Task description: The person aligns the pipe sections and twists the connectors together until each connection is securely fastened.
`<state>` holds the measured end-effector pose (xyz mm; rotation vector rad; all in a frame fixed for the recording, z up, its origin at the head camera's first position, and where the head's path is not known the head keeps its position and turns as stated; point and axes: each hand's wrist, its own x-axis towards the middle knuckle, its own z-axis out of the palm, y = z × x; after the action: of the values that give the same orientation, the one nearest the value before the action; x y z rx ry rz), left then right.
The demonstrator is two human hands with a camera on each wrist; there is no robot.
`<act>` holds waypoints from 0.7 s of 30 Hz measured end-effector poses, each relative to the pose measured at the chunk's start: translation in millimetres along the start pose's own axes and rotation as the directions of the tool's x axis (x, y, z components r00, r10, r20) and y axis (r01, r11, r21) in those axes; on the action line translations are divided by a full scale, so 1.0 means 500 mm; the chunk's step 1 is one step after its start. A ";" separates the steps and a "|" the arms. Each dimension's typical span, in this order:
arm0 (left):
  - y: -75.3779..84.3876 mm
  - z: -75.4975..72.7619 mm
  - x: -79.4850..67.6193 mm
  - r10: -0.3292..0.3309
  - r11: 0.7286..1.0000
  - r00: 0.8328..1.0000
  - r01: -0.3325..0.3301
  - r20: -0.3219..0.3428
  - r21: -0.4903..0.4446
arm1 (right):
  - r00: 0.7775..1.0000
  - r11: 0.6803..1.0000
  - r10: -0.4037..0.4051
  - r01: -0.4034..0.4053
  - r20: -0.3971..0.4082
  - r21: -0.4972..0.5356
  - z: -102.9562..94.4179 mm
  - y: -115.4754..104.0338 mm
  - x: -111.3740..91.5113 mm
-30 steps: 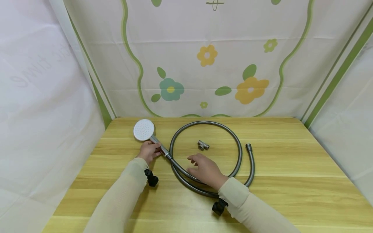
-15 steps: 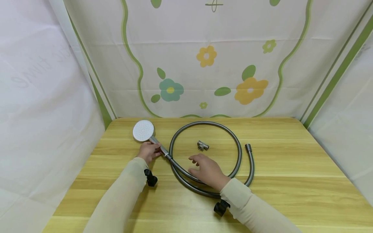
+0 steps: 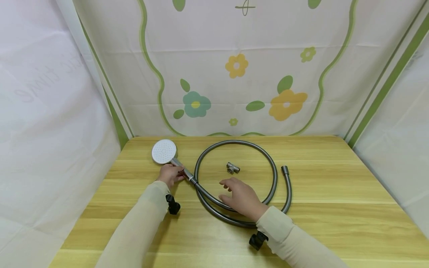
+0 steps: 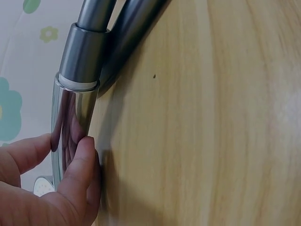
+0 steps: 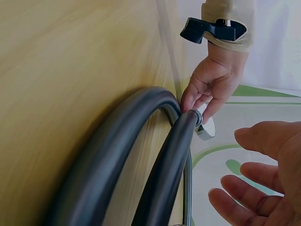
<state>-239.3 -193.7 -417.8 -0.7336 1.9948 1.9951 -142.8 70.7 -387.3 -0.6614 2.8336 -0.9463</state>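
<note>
Near the far left corner of the worktop [image 3: 335, 178], the shower head [image 3: 164, 151] lies with its round disc closest to that corner. Its long axis runs on a diagonal, the handle [image 4: 75, 113] slanting from the disc toward the near side and to the right. The disc's face is turned upward, white and covered with small dots. The handle is glossy and mirror-like, reflecting my fingers, and ends in 1 pale ring; past that comes a smooth, dark grey collar [image 4: 84, 52]. From the collar the hose [image 5: 106, 146] carries on in the same slant, then makes 1 large loop across the middle of the worktop, crossing behind the collar. Its flared free end [image 3: 285, 170], right of the loop, points to the far edge. My left hand [image 3: 169, 175] pinches the handle between thumb and fingers, 1 side each. My right hand [image 3: 243, 199] is well apart from it, hovering over the near part of the loop, fingers spread and slightly bent, gripping nothing. Inside the loop, beyond my right fingertips, sits 1 small metal T-shaped fitting [image 3: 232, 168]. Behind the far edge hangs a flowered white cloth [image 3: 187, 44].
</note>
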 end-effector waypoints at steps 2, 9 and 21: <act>0.000 -0.001 0.000 0.000 1.000 1.000 0.000 -0.001 0.010 | 1.000 1.000 -0.007 0.007 -0.010 -0.002 -0.002 -0.001 -0.002; 0.001 -0.003 0.000 0.002 1.000 1.000 -0.002 -0.003 0.029 | 1.000 1.000 -0.010 0.010 -0.021 -0.018 -0.004 0.002 -0.005; 0.000 -0.006 -0.003 0.019 0.999 1.000 -0.019 -0.009 0.031 | 1.000 1.000 0.015 -0.015 -0.018 -0.006 -0.009 0.011 -0.009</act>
<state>-237.7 -196.6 -416.7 -0.7210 2.0403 1.9705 -142.0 79.2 -387.1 -0.6345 2.8539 -0.9471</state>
